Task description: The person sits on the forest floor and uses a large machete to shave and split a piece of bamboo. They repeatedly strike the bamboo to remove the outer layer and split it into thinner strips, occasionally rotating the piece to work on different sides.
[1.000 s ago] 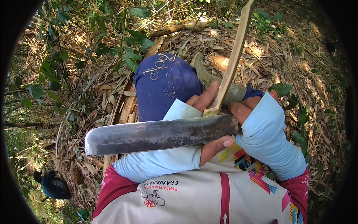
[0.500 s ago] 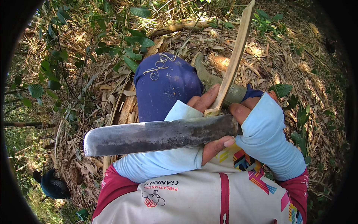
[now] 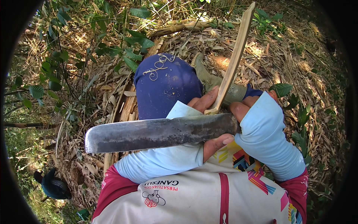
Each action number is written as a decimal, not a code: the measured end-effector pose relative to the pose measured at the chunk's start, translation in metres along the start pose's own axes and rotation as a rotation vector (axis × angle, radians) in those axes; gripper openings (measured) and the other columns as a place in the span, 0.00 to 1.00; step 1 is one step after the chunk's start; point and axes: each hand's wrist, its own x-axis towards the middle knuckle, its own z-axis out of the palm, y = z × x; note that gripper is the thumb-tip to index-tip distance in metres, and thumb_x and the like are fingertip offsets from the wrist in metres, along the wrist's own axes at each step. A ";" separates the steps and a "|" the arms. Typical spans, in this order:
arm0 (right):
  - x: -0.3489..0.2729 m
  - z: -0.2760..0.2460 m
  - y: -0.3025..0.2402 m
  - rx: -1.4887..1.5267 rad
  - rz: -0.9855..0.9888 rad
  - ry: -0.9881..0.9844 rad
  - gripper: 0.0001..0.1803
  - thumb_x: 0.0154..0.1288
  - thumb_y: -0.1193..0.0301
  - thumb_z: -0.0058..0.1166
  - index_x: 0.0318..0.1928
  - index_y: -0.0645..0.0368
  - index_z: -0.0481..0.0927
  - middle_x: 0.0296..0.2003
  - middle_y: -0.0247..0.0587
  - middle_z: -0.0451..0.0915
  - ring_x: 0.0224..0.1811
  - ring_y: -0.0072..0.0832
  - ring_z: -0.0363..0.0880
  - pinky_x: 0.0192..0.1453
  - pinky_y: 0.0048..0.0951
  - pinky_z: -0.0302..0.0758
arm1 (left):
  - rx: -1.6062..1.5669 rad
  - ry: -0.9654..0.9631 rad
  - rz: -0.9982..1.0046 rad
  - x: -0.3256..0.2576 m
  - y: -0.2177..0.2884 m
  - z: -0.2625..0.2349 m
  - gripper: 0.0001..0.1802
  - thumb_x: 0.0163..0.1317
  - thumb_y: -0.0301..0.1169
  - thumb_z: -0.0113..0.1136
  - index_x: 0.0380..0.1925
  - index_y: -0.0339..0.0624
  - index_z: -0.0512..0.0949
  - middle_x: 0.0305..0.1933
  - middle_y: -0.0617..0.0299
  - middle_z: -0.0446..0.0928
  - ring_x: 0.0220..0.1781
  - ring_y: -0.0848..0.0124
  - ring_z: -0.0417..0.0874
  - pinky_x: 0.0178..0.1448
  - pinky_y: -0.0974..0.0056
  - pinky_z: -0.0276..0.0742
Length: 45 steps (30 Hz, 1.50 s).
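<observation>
A wide machete (image 3: 160,134) with a dark, worn blade lies almost level across the front of my body, its blunt tip toward the left. My right hand (image 3: 241,109) is closed at the blade's right end, where the handle is mostly hidden by the hand and light blue sleeve. A long, slightly curved strip of split wood or bamboo (image 3: 235,59) rises from the blade's upper edge, its low end against the metal. Fingers of my left hand (image 3: 207,101) press on that low end, while its thumb shows below the blade; the palm is hidden behind it.
My bent knee in blue cloth (image 3: 166,87), with curly shavings (image 3: 158,68) on it, is just beyond the blade. A green boot (image 3: 209,76) stands beside it. Dry leaves (image 3: 261,71) cover the ground. Leafy stems (image 3: 56,71) grow at left, near a dark object (image 3: 54,184).
The machete's tip has risen very slightly, and the strip's upper end has dipped a little. Both hands keep nearly the same place and grip.
</observation>
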 end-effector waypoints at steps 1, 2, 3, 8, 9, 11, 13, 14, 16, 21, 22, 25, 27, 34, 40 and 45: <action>0.000 0.000 0.000 0.000 -0.003 0.004 0.16 0.41 0.66 0.62 0.36 0.54 0.80 0.22 0.37 0.71 0.26 0.38 0.71 0.39 0.42 0.64 | -0.001 -0.002 0.000 0.000 0.000 0.000 0.48 0.56 0.43 0.71 0.69 0.32 0.56 0.49 0.47 0.71 0.47 0.58 0.78 0.50 0.58 0.75; 0.000 0.001 0.001 0.000 -0.006 0.008 0.17 0.41 0.66 0.62 0.36 0.54 0.80 0.22 0.37 0.71 0.26 0.38 0.71 0.39 0.42 0.64 | -0.002 -0.004 -0.001 0.000 -0.001 0.000 0.48 0.56 0.42 0.71 0.69 0.32 0.56 0.49 0.48 0.72 0.46 0.59 0.78 0.49 0.58 0.75; 0.000 0.001 0.001 0.000 -0.010 0.012 0.17 0.41 0.66 0.62 0.36 0.54 0.80 0.22 0.37 0.71 0.26 0.38 0.72 0.39 0.42 0.64 | -0.015 -0.005 -0.008 0.000 -0.001 0.000 0.48 0.56 0.42 0.71 0.69 0.32 0.56 0.48 0.48 0.72 0.46 0.59 0.78 0.49 0.58 0.75; 0.000 0.000 0.000 -0.006 0.010 0.011 0.17 0.41 0.67 0.62 0.36 0.54 0.80 0.22 0.37 0.72 0.26 0.38 0.72 0.39 0.42 0.64 | -0.160 -0.015 -0.057 0.001 -0.002 0.003 0.48 0.56 0.41 0.71 0.69 0.32 0.56 0.48 0.49 0.72 0.44 0.61 0.77 0.49 0.59 0.74; 0.000 0.000 -0.001 -0.009 0.019 0.020 0.17 0.41 0.67 0.63 0.36 0.54 0.80 0.22 0.37 0.72 0.26 0.38 0.72 0.39 0.42 0.64 | -0.199 -0.019 -0.064 0.001 -0.002 0.003 0.47 0.56 0.41 0.71 0.69 0.33 0.56 0.48 0.49 0.72 0.44 0.62 0.77 0.49 0.59 0.74; 0.001 0.000 -0.002 0.020 0.023 0.024 0.12 0.49 0.63 0.56 0.35 0.50 0.80 0.21 0.32 0.70 0.24 0.34 0.72 0.36 0.45 0.60 | -0.170 -0.052 -0.066 0.003 -0.002 0.000 0.47 0.57 0.41 0.71 0.69 0.33 0.56 0.48 0.49 0.72 0.45 0.62 0.77 0.49 0.59 0.74; 0.001 0.001 -0.001 0.041 0.020 0.034 0.10 0.53 0.61 0.53 0.35 0.49 0.80 0.20 0.30 0.69 0.24 0.32 0.72 0.34 0.47 0.58 | -0.127 -0.080 -0.071 0.003 -0.002 -0.002 0.47 0.57 0.41 0.71 0.69 0.33 0.56 0.49 0.49 0.72 0.47 0.62 0.77 0.50 0.59 0.74; 0.000 0.003 0.000 0.049 0.013 0.039 0.11 0.53 0.61 0.53 0.35 0.49 0.80 0.20 0.30 0.69 0.24 0.32 0.72 0.34 0.47 0.58 | -0.102 -0.089 -0.076 0.003 -0.001 -0.003 0.48 0.56 0.41 0.71 0.69 0.33 0.56 0.49 0.49 0.72 0.47 0.62 0.77 0.50 0.59 0.74; -0.001 0.005 0.001 0.053 -0.005 0.046 0.12 0.49 0.63 0.56 0.35 0.51 0.80 0.21 0.32 0.70 0.25 0.34 0.73 0.35 0.46 0.61 | -0.121 -0.081 -0.085 0.003 0.000 -0.003 0.48 0.56 0.41 0.71 0.69 0.33 0.55 0.50 0.48 0.72 0.48 0.61 0.77 0.50 0.59 0.75; -0.002 0.002 0.000 0.047 -0.022 0.027 0.15 0.43 0.65 0.63 0.35 0.54 0.81 0.21 0.37 0.71 0.26 0.38 0.74 0.38 0.44 0.66 | -0.208 -0.036 -0.123 -0.001 0.004 0.002 0.50 0.55 0.42 0.72 0.70 0.34 0.54 0.51 0.46 0.71 0.49 0.59 0.77 0.52 0.58 0.75; -0.002 0.003 0.000 0.050 -0.022 0.029 0.14 0.46 0.64 0.60 0.35 0.53 0.81 0.21 0.34 0.71 0.26 0.36 0.73 0.37 0.44 0.64 | -0.220 -0.035 -0.131 -0.001 0.004 0.002 0.50 0.54 0.42 0.72 0.70 0.34 0.54 0.52 0.46 0.71 0.50 0.58 0.77 0.53 0.58 0.75; -0.003 0.005 0.001 0.062 -0.021 0.033 0.12 0.52 0.61 0.54 0.36 0.50 0.81 0.21 0.29 0.71 0.26 0.32 0.73 0.35 0.45 0.59 | -0.264 -0.049 -0.137 0.001 0.003 0.003 0.50 0.55 0.42 0.72 0.70 0.35 0.54 0.54 0.46 0.70 0.52 0.58 0.77 0.56 0.59 0.74; -0.002 0.004 0.001 0.069 -0.016 0.026 0.12 0.52 0.61 0.54 0.36 0.49 0.81 0.21 0.29 0.70 0.26 0.31 0.73 0.36 0.44 0.59 | -0.260 -0.070 -0.133 0.002 0.005 0.001 0.49 0.55 0.41 0.72 0.70 0.35 0.55 0.55 0.47 0.69 0.54 0.59 0.76 0.57 0.59 0.74; 0.000 0.001 0.001 0.058 0.003 -0.003 0.09 0.52 0.61 0.54 0.31 0.49 0.80 0.19 0.29 0.69 0.24 0.31 0.72 0.35 0.45 0.58 | -0.261 -0.108 -0.147 0.002 0.005 -0.002 0.46 0.58 0.37 0.70 0.70 0.35 0.55 0.57 0.49 0.69 0.57 0.63 0.75 0.59 0.61 0.73; -0.002 -0.001 -0.001 0.002 0.027 0.007 0.17 0.42 0.66 0.63 0.37 0.55 0.80 0.22 0.37 0.72 0.27 0.38 0.73 0.39 0.43 0.64 | -0.336 -0.133 -0.171 0.007 0.012 -0.004 0.46 0.58 0.35 0.69 0.70 0.35 0.54 0.61 0.47 0.66 0.61 0.62 0.73 0.62 0.61 0.71; -0.005 0.005 0.002 0.021 -0.034 0.022 0.12 0.52 0.61 0.54 0.37 0.50 0.80 0.21 0.30 0.70 0.24 0.32 0.73 0.35 0.48 0.58 | -0.144 -0.054 -0.030 0.004 0.004 -0.001 0.53 0.55 0.38 0.71 0.72 0.31 0.48 0.67 0.39 0.61 0.67 0.54 0.68 0.68 0.57 0.66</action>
